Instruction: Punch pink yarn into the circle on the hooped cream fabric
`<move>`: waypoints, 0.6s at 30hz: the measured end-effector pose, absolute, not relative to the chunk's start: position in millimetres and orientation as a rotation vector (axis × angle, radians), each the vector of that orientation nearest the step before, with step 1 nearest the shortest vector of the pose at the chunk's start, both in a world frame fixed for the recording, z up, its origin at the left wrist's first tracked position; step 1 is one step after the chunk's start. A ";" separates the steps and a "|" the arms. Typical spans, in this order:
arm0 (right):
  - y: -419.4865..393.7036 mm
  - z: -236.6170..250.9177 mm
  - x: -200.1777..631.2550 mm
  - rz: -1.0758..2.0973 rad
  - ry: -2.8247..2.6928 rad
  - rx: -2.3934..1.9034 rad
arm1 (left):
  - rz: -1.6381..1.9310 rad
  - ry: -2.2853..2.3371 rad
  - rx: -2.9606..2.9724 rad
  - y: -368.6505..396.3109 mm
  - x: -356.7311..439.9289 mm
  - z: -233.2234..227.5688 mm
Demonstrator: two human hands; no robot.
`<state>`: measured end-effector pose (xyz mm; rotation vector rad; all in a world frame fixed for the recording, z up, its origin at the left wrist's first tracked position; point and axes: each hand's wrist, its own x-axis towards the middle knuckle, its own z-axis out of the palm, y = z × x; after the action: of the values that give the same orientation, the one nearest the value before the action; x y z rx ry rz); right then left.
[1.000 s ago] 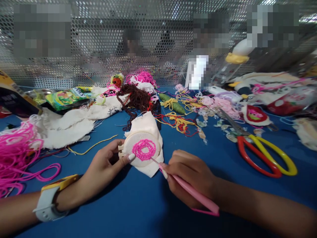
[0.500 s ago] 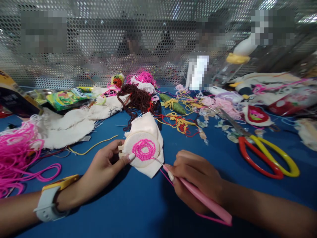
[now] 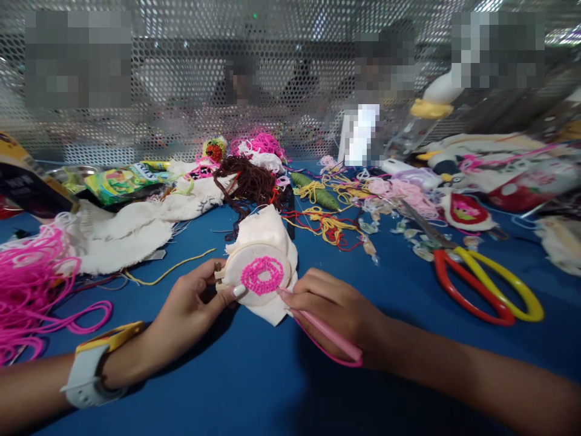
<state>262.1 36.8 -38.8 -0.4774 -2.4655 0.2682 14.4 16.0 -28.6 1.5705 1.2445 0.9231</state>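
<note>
My left hand [image 3: 200, 297] grips the left edge of a round embroidery hoop [image 3: 233, 266], thumb on top by the wooden clamp. White cloth is stretched in the hoop, its loose edges sticking out above and below. A ring of bright pink loops [image 3: 278, 272] fills the cloth's middle around a small bare centre. My right hand [image 3: 336, 309] is closed around a pink punch needle [image 3: 333, 338], its fingertips close to the ring's lower right edge. The needle's metal tip is hidden at the cloth. Pink yarn runs along the handle and loops at its back end.
Red-and-yellow-handled scissors [image 3: 472, 278] lie at right. A heap of pink yarn [image 3: 31, 284] is at far left, beside white cloth [image 3: 122, 236]. Brown yarn [image 3: 249, 181], yellow yarn and a green skein [image 3: 320, 192] lie behind the hoop. A perforated metal panel [image 3: 181, 121] borders the table's back.
My right hand has moved left and up toward the hoop with the punch needle. Its metal shaft, visible before, is now hidden at the cloth. My left hand still holds the hoop.
</note>
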 end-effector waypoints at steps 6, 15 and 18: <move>29.5 -26.6 259.1 0.114 -2.245 -0.441 | 0.908 1.277 1.538 15.4 15.6 -28.3; 30.8 -27.5 261.7 0.132 -2.245 -0.448 | 0.901 1.246 1.473 16.4 15.5 -28.9; 31.4 -30.6 261.3 0.122 -2.277 -0.462 | 0.905 1.238 1.453 17.8 16.6 -27.4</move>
<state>261.3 31.4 -30.6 -0.4617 -2.2768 0.1224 16.6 17.8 -27.4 1.4533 1.2385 0.9054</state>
